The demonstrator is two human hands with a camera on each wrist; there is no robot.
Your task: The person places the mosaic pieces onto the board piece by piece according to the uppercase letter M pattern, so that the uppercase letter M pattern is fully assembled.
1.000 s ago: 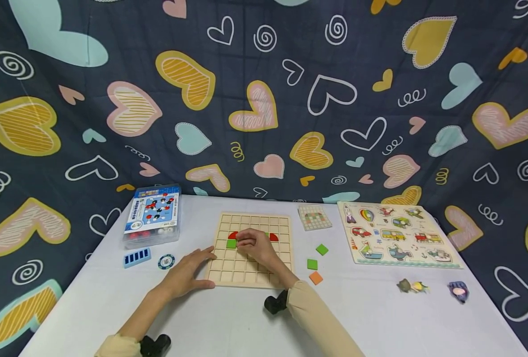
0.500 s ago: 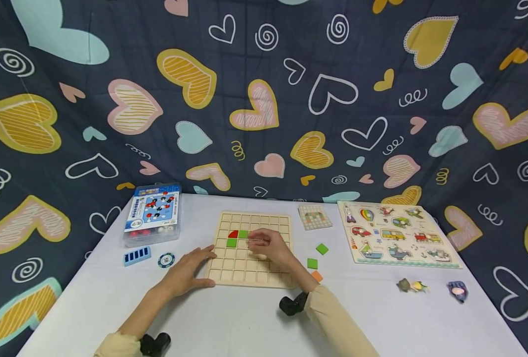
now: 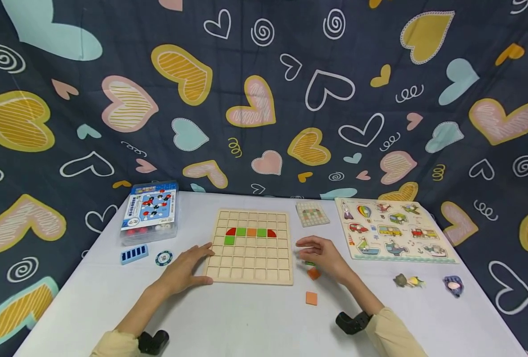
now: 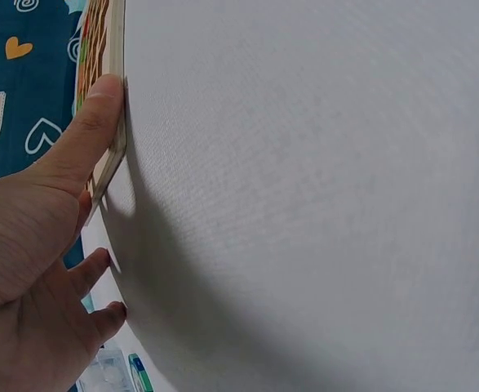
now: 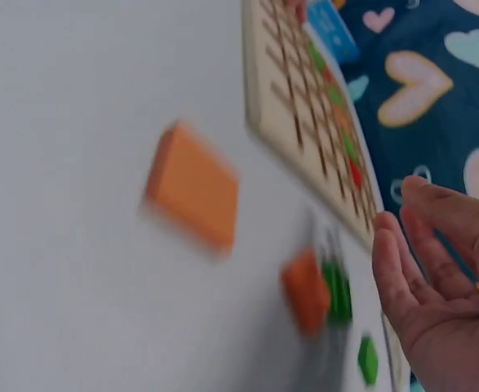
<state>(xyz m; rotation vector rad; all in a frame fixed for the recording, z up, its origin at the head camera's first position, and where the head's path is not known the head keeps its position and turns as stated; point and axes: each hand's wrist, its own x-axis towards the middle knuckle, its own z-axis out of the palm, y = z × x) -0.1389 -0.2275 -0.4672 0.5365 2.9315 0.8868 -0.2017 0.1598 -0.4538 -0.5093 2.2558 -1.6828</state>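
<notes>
Setting: a person sits at a white table against a dark cloth printed with hearts.
Grid board: a pale wooden grid board lies flat mid-table, square cells in rows. One far row holds a red dome, green, orange, green and a second red dome; a lone green square sits below its left end.
Left hand: the left hand rests flat and relaxed at the board's near-left corner, thumb along the edge, steadying it and gripping nothing.
Right hand: the right hand hovers just right of the board with loosely curved fingers. It holds nothing that shows; whether it touches a piece cannot be told.
Loose pieces: a green tile and an orange tile lie under the right hand; another orange tile lies nearer.
Step, as judged: fetching a loose piece for the pattern.
Next move, as judged: a pinch on one tile, then a level drop into an empty cell.
Right side: a vehicle peg puzzle lies flat.
</notes>
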